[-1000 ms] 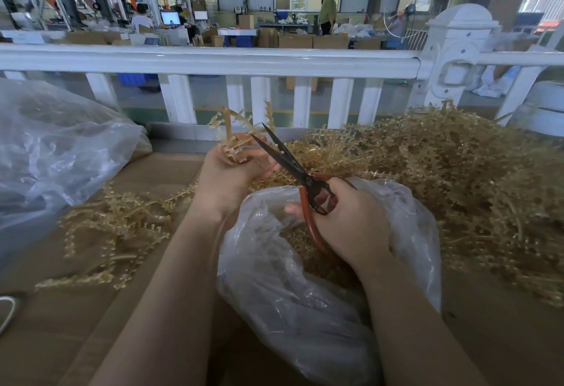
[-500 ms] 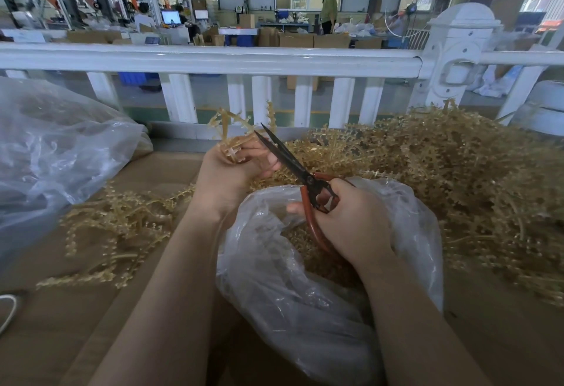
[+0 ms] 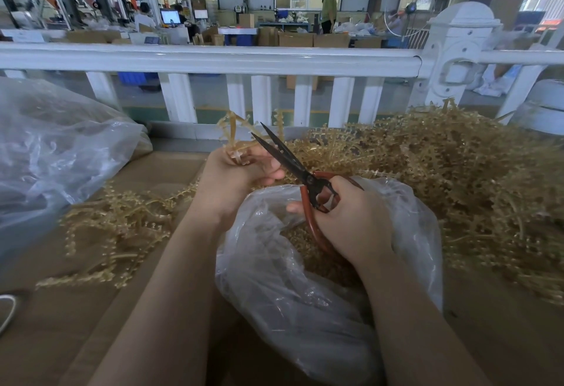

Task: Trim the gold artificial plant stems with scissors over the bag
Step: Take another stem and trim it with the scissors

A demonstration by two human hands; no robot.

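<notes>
Leftmost, a large clear plastic bag (image 3: 52, 154) lies beside loose gold stems (image 3: 122, 233) on the cardboard. Next, the left hand (image 3: 235, 178) has its fingers curled round a gold plant sprig (image 3: 236, 138), holding it up. Its right neighbour, the right hand (image 3: 351, 218), grips red-handled scissors (image 3: 293, 166), blades slightly parted beside the sprig, above the open clear bag (image 3: 290, 279) of trimmings. Rightmost sits a big gold stem pile (image 3: 457, 178).

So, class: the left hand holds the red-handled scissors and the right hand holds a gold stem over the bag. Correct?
Hands swapped. The head view shows the right hand holding the red-handled scissors and the left hand holding the gold stem over the bag.
</notes>
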